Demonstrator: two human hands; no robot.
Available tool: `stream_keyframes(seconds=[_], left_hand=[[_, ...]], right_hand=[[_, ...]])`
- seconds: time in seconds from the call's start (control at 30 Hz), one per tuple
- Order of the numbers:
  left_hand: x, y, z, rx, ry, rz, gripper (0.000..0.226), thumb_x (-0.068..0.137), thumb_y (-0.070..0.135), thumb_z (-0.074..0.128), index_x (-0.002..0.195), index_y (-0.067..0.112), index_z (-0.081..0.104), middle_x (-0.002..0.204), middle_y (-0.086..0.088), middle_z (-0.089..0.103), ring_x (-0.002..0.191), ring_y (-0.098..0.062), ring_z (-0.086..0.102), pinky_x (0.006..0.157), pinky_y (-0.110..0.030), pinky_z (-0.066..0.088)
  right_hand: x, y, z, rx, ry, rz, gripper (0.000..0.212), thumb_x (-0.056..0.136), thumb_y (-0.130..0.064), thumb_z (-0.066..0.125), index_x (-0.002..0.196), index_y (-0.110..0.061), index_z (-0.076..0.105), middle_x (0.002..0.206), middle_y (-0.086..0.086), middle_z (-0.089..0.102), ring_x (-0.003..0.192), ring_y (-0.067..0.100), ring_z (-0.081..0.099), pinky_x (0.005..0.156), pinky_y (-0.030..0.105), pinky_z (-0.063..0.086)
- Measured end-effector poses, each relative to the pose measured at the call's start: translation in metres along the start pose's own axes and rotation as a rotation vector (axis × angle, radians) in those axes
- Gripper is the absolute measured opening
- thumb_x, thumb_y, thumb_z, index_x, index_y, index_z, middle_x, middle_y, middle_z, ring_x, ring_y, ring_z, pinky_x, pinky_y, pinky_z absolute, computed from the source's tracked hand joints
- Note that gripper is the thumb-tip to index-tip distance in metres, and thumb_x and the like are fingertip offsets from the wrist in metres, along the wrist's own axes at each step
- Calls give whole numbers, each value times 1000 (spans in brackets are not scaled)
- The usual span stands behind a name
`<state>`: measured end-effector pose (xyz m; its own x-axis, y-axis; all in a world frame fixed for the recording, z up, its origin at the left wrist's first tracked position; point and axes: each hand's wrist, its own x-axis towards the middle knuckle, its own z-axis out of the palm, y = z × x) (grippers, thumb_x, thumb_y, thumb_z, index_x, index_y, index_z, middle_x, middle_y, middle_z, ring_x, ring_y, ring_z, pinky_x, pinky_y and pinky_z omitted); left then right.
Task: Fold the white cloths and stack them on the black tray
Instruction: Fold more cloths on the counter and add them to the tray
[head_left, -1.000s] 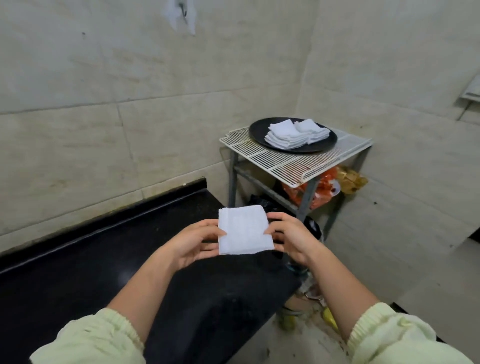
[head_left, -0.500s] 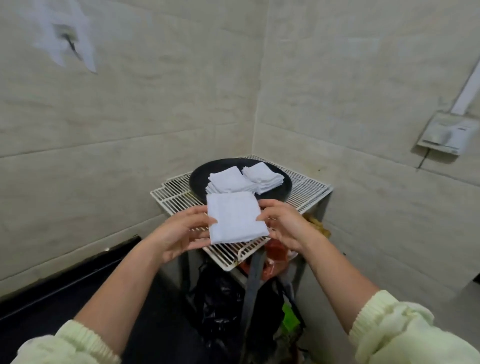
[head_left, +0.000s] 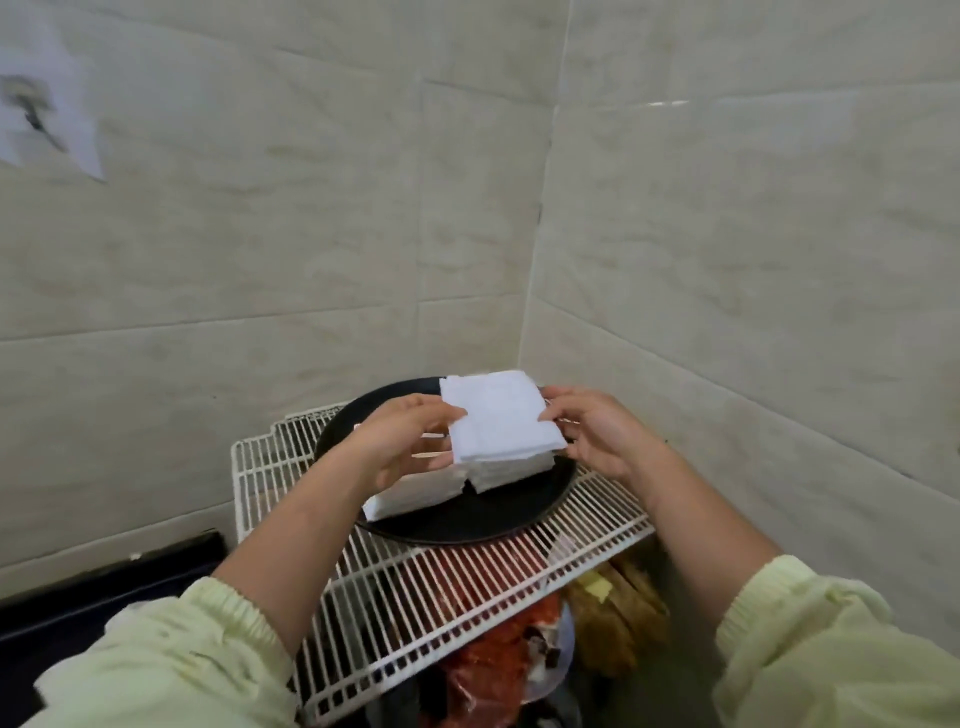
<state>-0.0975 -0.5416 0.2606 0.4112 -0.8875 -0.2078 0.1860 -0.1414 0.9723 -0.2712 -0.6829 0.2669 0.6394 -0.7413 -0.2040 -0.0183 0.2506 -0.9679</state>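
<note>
Moved forward, the folded white cloth (head_left: 501, 415) is held over the round black tray (head_left: 467, 514), ready for stacking. Left hand (head_left: 410, 441) and right hand (head_left: 597, 431) fingers (head_left: 452, 413) pinch its sides.

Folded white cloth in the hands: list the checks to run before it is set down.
1. Grip: folded white cloth pinched at opposite edges by left hand and right hand: ok.
2. Cloth flat, no flap hanging: ok.
3. Cloth above the right stack of white cloths on the round black tray: ok.
4. Cloth already touching that stack: cannot tell.
5. Tray's visible rim resting on the white wire rack: ok.
</note>
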Motion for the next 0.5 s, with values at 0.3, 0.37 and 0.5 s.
stream_keyframes(seconds=[0.3,0.37,0.5], left_hand=[[64,-3,43,96,178,-16,29,86,11,71,112,10,58,91,-8,65,72,-19,62,56,-27,54],[72,-6,48,110,202,-23,28,86,9,70,111,7,58,88,-8,65,68,-19,62,53,-27,53],[80,-12,48,156,260,-47,18,87,5,67,102,7,57,80,-7,64,60,-18,61,51,-28,53]], right_hand=[[68,-3,-45,-97,60,75,25,80,10,56,96,-8,62,52,0,59,40,8,55,45,20,49],[77,2,-50,-98,43,87,25,81,11,56,97,-8,61,45,-3,59,35,5,53,48,22,51],[91,9,-51,-125,37,89,19,80,12,59,85,-6,64,61,6,66,53,13,62,57,25,53]])
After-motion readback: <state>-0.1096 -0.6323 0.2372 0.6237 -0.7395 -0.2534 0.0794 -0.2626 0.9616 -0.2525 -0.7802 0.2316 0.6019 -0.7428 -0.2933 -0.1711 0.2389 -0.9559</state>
